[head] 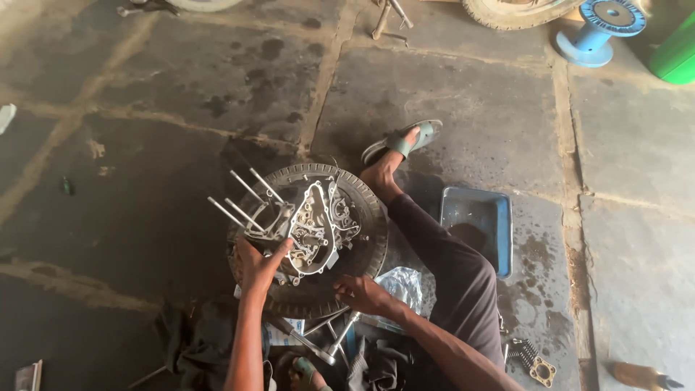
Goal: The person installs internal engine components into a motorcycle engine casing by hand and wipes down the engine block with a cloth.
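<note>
Head view, left hand (257,262) gripping engine case (308,228)

A blue tray (499,239) (seemingly oily), a blue spool (599,29), and a green container (677,54).

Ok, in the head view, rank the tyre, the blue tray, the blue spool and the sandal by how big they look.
Largest to smallest:
1. tyre
2. blue tray
3. blue spool and sandal look about alike; the spool lies farther from the camera, so I won't rank those two.

Dim, hazy daylight; soft shadows, slightly blurred edges.
</note>
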